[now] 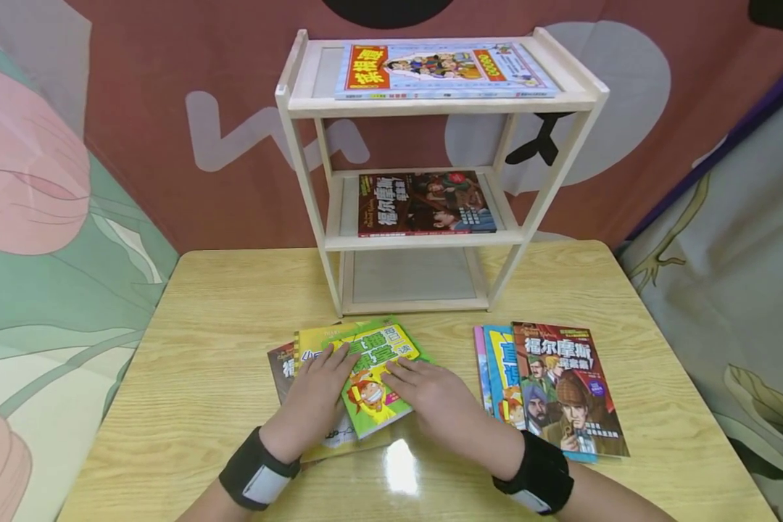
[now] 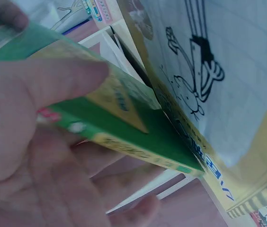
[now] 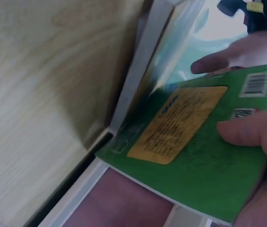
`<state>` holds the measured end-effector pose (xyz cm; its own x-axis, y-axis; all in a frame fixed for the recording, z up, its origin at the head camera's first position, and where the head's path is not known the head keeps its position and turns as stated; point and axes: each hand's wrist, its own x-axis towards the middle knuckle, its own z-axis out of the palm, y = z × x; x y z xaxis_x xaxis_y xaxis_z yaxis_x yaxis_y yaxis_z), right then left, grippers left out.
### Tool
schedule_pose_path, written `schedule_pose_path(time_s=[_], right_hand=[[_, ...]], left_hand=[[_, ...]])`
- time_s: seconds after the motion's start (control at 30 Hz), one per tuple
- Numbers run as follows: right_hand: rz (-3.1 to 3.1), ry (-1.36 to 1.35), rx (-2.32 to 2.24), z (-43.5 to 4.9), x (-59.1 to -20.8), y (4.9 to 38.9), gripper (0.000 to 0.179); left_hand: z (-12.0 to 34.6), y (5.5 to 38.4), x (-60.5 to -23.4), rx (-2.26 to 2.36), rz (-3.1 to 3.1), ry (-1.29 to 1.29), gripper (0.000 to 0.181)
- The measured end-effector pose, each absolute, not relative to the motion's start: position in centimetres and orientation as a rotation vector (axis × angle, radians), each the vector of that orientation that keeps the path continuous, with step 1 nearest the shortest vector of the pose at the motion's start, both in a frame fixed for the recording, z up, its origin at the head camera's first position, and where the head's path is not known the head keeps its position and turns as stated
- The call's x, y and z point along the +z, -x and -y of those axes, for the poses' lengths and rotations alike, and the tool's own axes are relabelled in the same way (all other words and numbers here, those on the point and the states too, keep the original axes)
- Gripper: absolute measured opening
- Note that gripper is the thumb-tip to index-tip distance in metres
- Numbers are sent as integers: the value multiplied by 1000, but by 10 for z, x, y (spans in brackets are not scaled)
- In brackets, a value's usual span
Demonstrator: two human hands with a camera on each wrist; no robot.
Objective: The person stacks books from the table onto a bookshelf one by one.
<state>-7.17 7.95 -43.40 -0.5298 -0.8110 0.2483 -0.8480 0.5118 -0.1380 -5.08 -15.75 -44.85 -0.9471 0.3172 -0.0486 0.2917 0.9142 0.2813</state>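
Note:
Both hands hold a green children's book (image 1: pixel 386 406) over a small pile of books on the table. My left hand (image 1: pixel 318 391) grips its left side, with the thumb (image 2: pixel 72 80) on the back cover and fingers across the front. On the other side, my right hand (image 1: pixel 440 397) pinches it, its thumb (image 3: pixel 244 130) against the green back cover (image 3: pixel 200 142). The green book is tilted, its edge close over a yellow book (image 1: pixel 309 453) with line drawings. A dark book (image 1: pixel 280 366) sticks out at the pile's left.
A three-tier wooden shelf (image 1: pixel 431 107) stands behind, with a light-blue book (image 1: pixel 444 69) on top and a brown-red book (image 1: pixel 424 203) on the middle tier. To the right, a detective book (image 1: pixel 574 391) overlaps a blue book (image 1: pixel 501 362). They lie on the wooden table (image 1: pixel 189 406).

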Motion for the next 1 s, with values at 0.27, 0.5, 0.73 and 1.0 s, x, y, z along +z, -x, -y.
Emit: schedule_pose_path(time_s=[0.27, 0.5, 0.73, 1.0], right_hand=[[2462, -1613, 772, -103, -419, 86, 74], [2406, -1770, 895, -123, -411, 99, 55], [2495, -1758, 919, -136, -404, 100, 48], [2546, -1661, 791, -139, -396, 97, 51]], left_hand=[[163, 59, -449, 546, -2963, -656, 90], [160, 59, -443, 698, -2772, -890, 102], [154, 55, -439, 736, -2790, -960, 97], [143, 51, -430, 618, -2966, -936, 87]])
